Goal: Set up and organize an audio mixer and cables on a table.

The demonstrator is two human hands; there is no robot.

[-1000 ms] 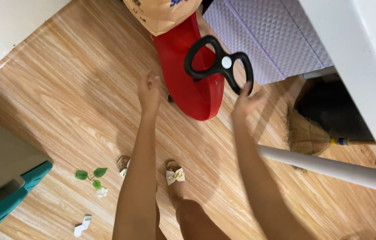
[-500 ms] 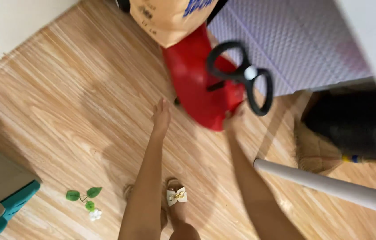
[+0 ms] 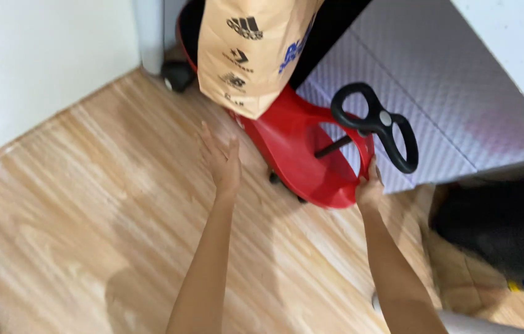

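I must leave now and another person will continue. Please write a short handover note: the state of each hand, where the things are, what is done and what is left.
Left hand: open, fingers spread, above the floor just left of the red ride-on car, not touching it.
Right hand: gripping the car's front rim, under the black steering wheel.
Things: the car stands on the floor against a grey quilted panel; a brown paper bag sits on its seat.
Done: one hand has hold of the car.
Left: the left hand has no grip yet; the bag is on the seat.
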